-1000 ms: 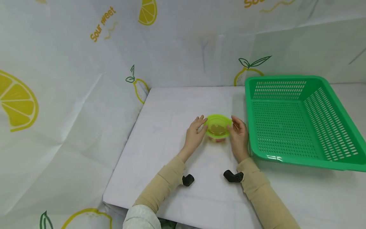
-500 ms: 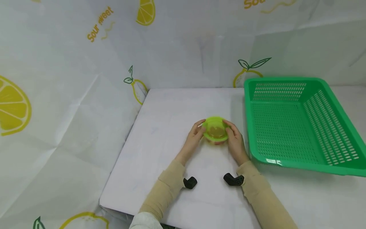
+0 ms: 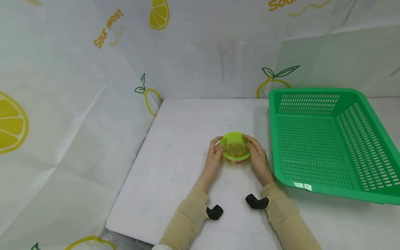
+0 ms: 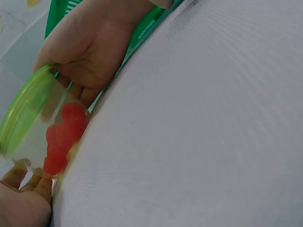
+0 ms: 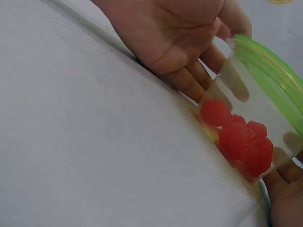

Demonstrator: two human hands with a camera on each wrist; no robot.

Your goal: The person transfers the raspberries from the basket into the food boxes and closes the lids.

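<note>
A small round container of clear plastic with a lime-green lid (image 3: 235, 146) stands on the white cloth-covered table (image 3: 187, 163), near its middle and just left of a large green perforated plastic basket (image 3: 325, 139). Both hands are clasped about the container from opposite sides. The left hand (image 3: 214, 157) curls its fingers round the left wall and the lid's rim, its heel resting on the cloth. The right hand (image 3: 258, 158) does the same on the right side, fingers bent over the rim, so each hand grips the container. In the wrist views the clear wall shows a cluster of red raspberry-like fruit (image 5: 241, 137) lying at the bottom, with the green lid (image 4: 23, 109) seated on top. The container's base touches the cloth. Beige sleeves (image 3: 190, 211) cover both forearms, and a small black device (image 3: 257, 201) sits at each wrist. Behind the table hangs a white backdrop printed with yellow lemons (image 3: 150, 93) and the words "Sour sweet"
</note>
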